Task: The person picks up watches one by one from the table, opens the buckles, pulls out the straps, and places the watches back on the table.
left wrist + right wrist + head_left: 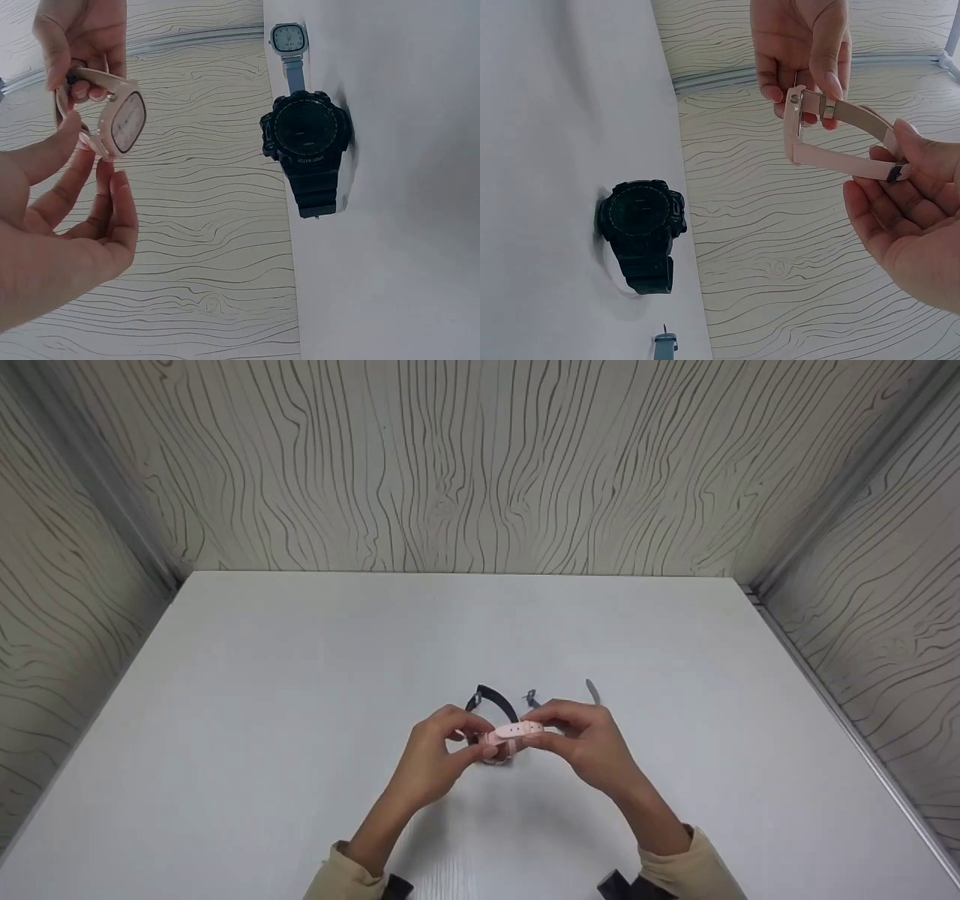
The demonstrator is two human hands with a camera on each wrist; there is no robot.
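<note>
A pale pink wristwatch [516, 730] is held up above the white table between both hands, its strap forming a loop. My left hand [436, 757] pinches it near the case. With thumb and fingers, my right hand [589, 742] grips the strap near its dark buckle [895, 173]. In the left wrist view the square watch face [129, 122] points away from the hands. Beneath them lies a black sports watch [307, 135], partly hidden in the head view. A blue-grey watch [289, 39] lies close to it, largely covered by my right hand in the head view.
The white table [300, 660] spreads out around the hands. Wood-grain panels [450, 465] enclose it at the back and on both sides. Near the front edge, a dark wrist-camera part [615, 883] shows by the right sleeve.
</note>
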